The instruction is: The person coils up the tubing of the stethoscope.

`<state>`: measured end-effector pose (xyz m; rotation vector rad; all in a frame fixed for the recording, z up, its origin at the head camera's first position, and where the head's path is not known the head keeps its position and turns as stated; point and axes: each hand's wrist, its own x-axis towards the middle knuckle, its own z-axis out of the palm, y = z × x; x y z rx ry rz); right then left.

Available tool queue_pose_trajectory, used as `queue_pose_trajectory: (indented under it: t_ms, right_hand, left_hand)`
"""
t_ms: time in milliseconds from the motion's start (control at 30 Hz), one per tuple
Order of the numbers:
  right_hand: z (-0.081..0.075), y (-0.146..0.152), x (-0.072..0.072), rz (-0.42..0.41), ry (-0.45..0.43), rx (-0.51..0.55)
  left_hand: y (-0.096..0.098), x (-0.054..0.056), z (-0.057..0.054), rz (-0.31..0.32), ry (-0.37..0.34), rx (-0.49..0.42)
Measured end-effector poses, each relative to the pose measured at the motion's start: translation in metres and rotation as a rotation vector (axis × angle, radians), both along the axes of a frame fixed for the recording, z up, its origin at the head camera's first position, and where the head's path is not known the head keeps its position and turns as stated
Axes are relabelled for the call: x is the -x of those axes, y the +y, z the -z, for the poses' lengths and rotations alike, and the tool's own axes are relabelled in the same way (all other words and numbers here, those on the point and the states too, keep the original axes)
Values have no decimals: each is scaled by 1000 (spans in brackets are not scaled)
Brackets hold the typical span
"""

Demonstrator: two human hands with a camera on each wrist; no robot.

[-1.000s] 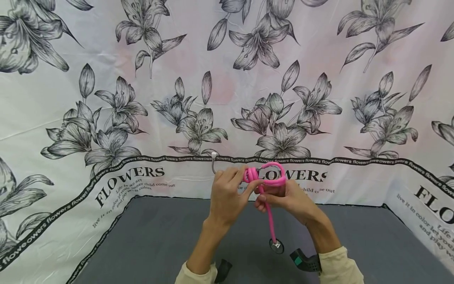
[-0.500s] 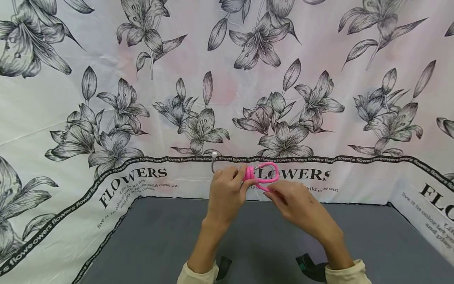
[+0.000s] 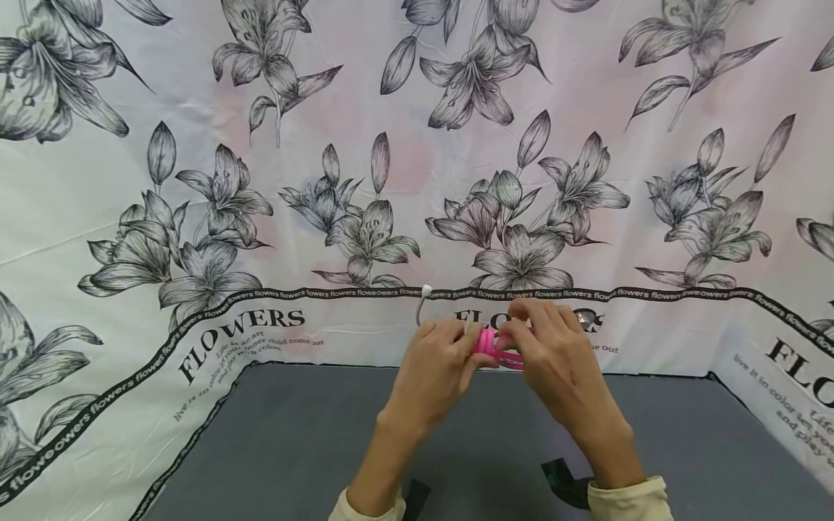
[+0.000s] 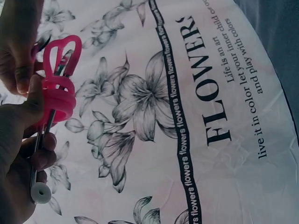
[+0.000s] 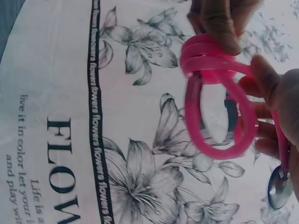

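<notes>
Both hands hold a pink stethoscope up in front of the printed cloth. My left hand grips the bundle where the tubing is wound in several turns around the metal ear tubes. A white eartip sticks out past the left fingers. With thumb and fingers, my right hand pinches the free tubing just beside the coil. A closed pink loop extends from the coil. The round chest piece hangs from the tube's end by the right palm; in the head view it shows beyond the right knuckles.
A white cloth printed with lilies and lettering covers the back and sides. Below the hands lies a dark grey table surface. Black straps with a dark device sit at the wrists, near the cream sleeves.
The right hand pulled the tubing out to the right, then came back up over the coil. The chest piece went from hanging low to beyond the right hand. The left hand shifted slightly right.
</notes>
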<state>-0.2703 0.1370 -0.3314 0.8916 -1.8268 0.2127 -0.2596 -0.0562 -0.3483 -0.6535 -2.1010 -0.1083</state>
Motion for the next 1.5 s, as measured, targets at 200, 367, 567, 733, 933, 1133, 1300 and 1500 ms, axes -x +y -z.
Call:
queue_pose_trajectory:
  t_ms: [200,367,567,733,933,1133,1300,1500]
  right_hand:
    - [3,-3,4,-18,26,-19]
    - [5,-3,4,-21,50,-12]
    - [2,3,4,-85,-50,-25]
    - [2,9,6,-189,-138,6]
    - [4,11,9,-293,-229,45]
    - [7,13,16,-388,-303,65]
    - [9,16,21,-473,-465,150]
    - [16,23,28,-521,-700,284]
  left_hand:
    - [2,1,1,-11,-29,-11]
    - [4,-1,2,-36,-29,25]
    - [-3,-4,-5,30,-49,83]
    - [-14,0,-10,155,-38,165]
    - [-24,6,-10,288,-24,184]
    - [-30,8,-9,372,-73,132]
    - [-33,11,-10,451,-89,107]
    - [-35,13,-7,504,-69,75]
